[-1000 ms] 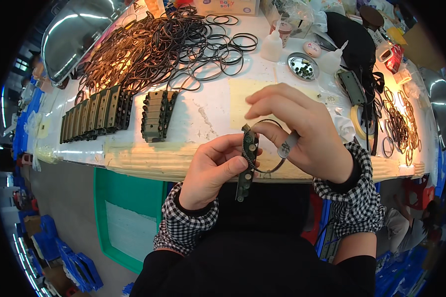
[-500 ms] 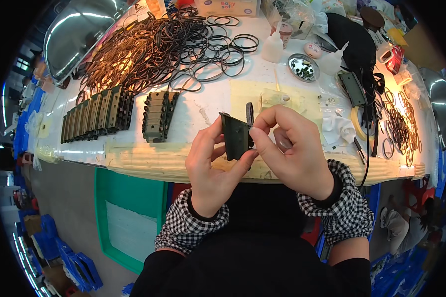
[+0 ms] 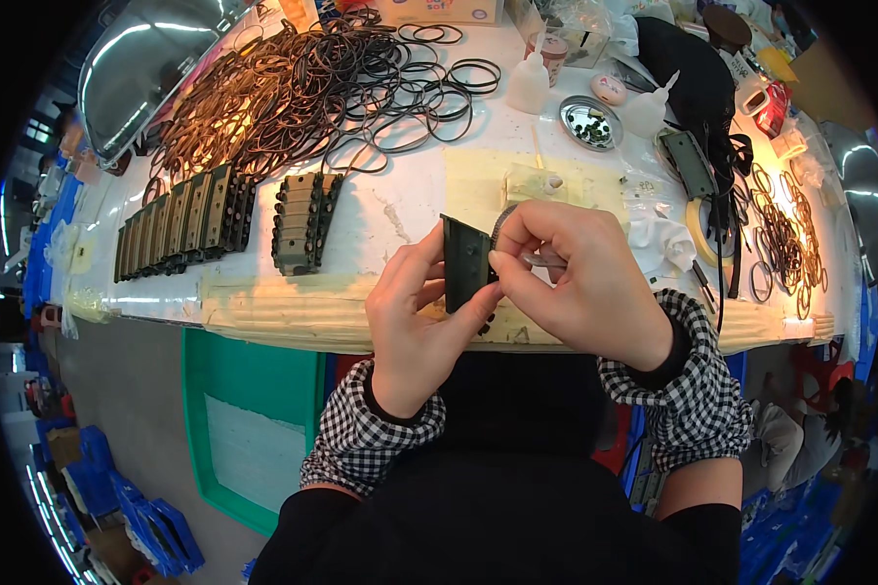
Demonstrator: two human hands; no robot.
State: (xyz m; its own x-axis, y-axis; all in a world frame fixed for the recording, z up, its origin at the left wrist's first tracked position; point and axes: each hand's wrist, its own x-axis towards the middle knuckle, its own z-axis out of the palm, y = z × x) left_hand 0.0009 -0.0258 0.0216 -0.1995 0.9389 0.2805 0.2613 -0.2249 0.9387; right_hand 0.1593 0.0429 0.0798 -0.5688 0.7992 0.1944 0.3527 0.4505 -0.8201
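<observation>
White work table stretches across the upper half of the view, where a heap of dark loops is spread toward eleven o'clock, a row of green blocks is lined up between nine and ten, and a round dish is placed between one and two. Just off the centre, above the table's near edge, a dark green block is gripped along its edges between the thumb and fingers of the left hand. Its long axis is held from twelve to six, with a sharp corner pointed toward eleven and the shorter edge turned to three. At that edge a ribbed dark loop is pinched by the thumb and forefinger of the right hand; the hands are brought close together. Most of the loop is hidden behind the right fingers, the block's far side cannot be seen, and a slim silvery piece is half covered by the same hand. One second ago the block was seen edge-on, its studs exposed and the loop hung in a wide curve; now its flat face is shown.
</observation>
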